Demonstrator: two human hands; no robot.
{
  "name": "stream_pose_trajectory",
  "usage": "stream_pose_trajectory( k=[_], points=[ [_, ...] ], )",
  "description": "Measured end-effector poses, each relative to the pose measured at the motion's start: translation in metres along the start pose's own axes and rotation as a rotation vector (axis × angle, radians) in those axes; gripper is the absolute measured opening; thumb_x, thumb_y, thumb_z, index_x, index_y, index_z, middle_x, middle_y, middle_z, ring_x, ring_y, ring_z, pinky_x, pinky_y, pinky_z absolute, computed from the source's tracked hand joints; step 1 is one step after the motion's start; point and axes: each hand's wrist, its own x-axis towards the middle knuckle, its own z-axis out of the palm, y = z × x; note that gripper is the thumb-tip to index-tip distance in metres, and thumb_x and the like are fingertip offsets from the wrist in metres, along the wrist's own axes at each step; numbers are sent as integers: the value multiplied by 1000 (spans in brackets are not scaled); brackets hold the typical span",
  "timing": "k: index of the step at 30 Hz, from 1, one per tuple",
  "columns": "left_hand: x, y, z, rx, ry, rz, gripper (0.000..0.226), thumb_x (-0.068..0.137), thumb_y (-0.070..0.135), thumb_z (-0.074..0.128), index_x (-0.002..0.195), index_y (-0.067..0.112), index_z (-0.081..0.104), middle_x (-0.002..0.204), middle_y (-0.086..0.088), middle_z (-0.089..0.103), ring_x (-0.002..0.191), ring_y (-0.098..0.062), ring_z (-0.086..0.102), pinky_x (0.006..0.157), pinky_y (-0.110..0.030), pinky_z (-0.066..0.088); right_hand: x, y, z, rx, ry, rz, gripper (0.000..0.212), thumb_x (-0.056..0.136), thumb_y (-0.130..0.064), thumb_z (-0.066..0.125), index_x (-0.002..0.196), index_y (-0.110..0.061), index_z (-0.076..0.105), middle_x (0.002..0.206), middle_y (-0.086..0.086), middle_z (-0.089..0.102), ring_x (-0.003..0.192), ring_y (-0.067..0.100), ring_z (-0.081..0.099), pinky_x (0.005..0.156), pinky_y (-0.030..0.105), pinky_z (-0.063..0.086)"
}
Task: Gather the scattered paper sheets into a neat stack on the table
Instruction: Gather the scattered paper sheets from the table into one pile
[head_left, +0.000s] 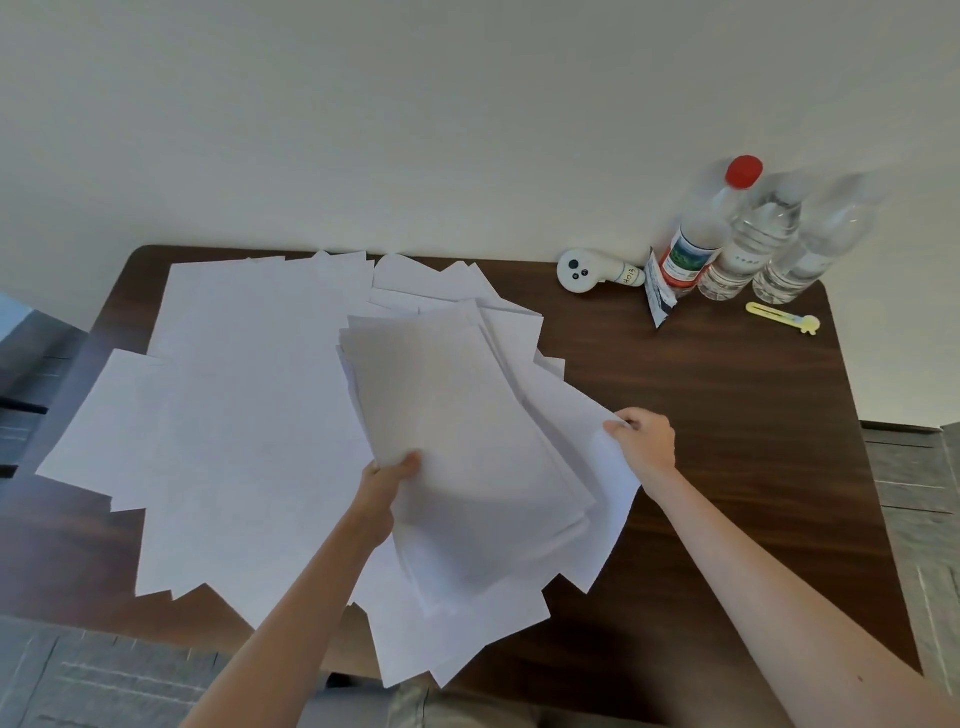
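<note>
Several white paper sheets (244, 395) lie scattered and overlapping across the left and middle of a dark wooden table (727, 415). My left hand (387, 480) grips the near left edge of a lifted bundle of sheets (457, 441), thumb on top. To the right of that bundle, my right hand (647, 439) pinches the edge of a single sheet (597, 467) that sticks out from beneath it. More sheets fan out below the bundle toward the table's near edge.
Three clear plastic bottles (748, 244), one with a red cap, stand at the table's far right by the wall. A white handheld device (592, 270), a small packet (658, 293) and a yellow clip-like tool (782, 317) lie near them.
</note>
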Motion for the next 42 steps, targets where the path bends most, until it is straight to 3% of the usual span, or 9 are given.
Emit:
stream_pose_trajectory(
  k=[8, 15, 18, 21, 24, 29, 32, 38, 42],
  points=[
    [7, 3, 16, 12, -48, -16, 33, 89, 4, 64, 121, -1, 62, 109, -15, 66, 100, -30, 61, 93, -44, 48, -9, 18, -12, 233, 174, 212, 9, 88, -12, 58, 85, -10, 66, 82, 4, 61, 75, 17, 54, 65, 29, 42],
    [6, 8, 47, 79, -169, -43, 28, 89, 4, 64, 117, 4, 64, 101, -9, 69, 96, -29, 63, 91, -42, 50, -27, 36, -21, 76, -133, 381, 30, 86, -9, 58, 61, -9, 42, 68, 8, 36, 64, 17, 36, 59, 31, 28],
    [5, 4, 59, 136, -215, -100, 34, 90, 4, 64, 123, -1, 62, 116, -18, 67, 104, -31, 62, 97, -46, 49, -28, 33, -25, 110, -137, 311, 33, 92, -21, 59, 90, 12, 63, 98, 37, 48, 85, 32, 56, 79, 37, 44],
    [0, -1, 70, 160, -229, -133, 36, 90, 4, 63, 125, -2, 61, 120, -21, 64, 104, -32, 62, 95, -46, 49, -27, 26, -24, 139, -148, 226, 57, 95, -38, 55, 117, 14, 57, 110, 33, 58, 102, 40, 60, 92, 44, 46],
    [-6, -7, 80, 148, -263, -149, 37, 90, 3, 62, 126, -4, 59, 124, -23, 63, 108, -35, 62, 94, -47, 51, -23, 16, -23, 145, -188, 216, 59, 92, -42, 56, 114, 12, 58, 118, 29, 59, 108, 43, 59, 96, 51, 46],
    [-17, -12, 95, 101, -288, -154, 29, 93, 5, 59, 121, -1, 60, 108, -17, 68, 85, -26, 68, 66, -33, 60, -25, 10, -30, 65, -283, 177, 38, 83, -31, 69, 75, 4, 57, 80, 16, 59, 73, 28, 57, 68, 36, 44],
    [-19, -14, 97, 135, -252, -96, 23, 92, 7, 62, 115, 4, 62, 101, -11, 70, 84, -24, 68, 64, -29, 58, -31, 11, -41, 56, -367, 19, 20, 93, -20, 61, 96, -2, 68, 95, 10, 71, 88, 29, 69, 84, 46, 57],
    [-16, -20, 103, 451, -17, 168, 13, 85, 7, 68, 95, 0, 63, 88, -14, 67, 73, -24, 63, 71, -41, 56, -41, 19, -72, 99, -228, -79, 17, 96, -14, 55, 100, -19, 70, 95, 0, 73, 87, 19, 70, 85, 47, 57],
    [-21, -22, 112, 676, 21, 187, 30, 83, 35, 72, 91, 7, 65, 75, -4, 68, 66, -18, 65, 71, -39, 60, -48, 14, -88, 100, -168, -110, 17, 98, -18, 53, 103, -21, 69, 98, -3, 71, 91, 17, 67, 88, 44, 55]
  ],
)
